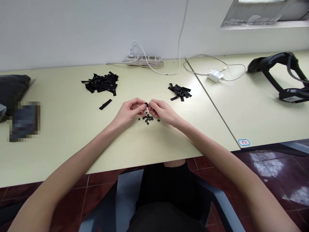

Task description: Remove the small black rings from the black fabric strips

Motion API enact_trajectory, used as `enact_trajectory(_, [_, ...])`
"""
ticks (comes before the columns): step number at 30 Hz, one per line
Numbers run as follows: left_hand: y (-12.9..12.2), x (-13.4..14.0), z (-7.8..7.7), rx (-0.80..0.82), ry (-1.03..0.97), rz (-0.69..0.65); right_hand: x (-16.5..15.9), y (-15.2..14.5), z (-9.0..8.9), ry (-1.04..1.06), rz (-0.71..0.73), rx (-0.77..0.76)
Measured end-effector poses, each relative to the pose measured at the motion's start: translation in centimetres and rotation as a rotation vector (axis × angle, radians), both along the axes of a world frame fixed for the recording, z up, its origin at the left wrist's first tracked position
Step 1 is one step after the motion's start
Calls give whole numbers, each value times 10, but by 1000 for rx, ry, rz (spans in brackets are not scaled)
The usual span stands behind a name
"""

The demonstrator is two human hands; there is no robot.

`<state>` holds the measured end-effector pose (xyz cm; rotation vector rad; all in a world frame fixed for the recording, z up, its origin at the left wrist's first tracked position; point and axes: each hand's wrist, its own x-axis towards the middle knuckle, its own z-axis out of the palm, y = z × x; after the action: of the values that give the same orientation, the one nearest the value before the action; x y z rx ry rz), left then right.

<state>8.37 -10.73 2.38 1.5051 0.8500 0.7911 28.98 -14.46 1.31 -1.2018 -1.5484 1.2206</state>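
My left hand pinches a short black strip that looks like fabric; only a bit of it shows between the fingertips. Right against it, my right hand has its thumb and fingers closed on the strip's other side. Whether a small part is also held there is hidden by the fingers. Just below both hands lie several small black rings scattered on the table. One single black strip rests left of my left hand.
Black strips form a larger pile at back left and a smaller pile at right. A power strip, cables, a white charger, a black headset and a dark bag surround the work area.
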Motion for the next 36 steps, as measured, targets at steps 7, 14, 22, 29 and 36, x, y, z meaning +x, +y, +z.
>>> enact_trajectory(7, [8,-3,-3,-25,-48,82,6,-2,-4,-228,5,236])
enact_trajectory(14, [12,-5,1,-41,-60,138,10,-2,0,-148,40,239])
enact_trajectory(22, [6,-3,0,-85,-85,54,6,-6,5,-234,-79,525])
enact_trajectory(29, [4,-2,2,-111,-61,-27,7,-8,7,-350,-125,624])
enact_trajectory(36, [5,-2,1,-108,-13,-50,11,-4,6,-389,-125,627])
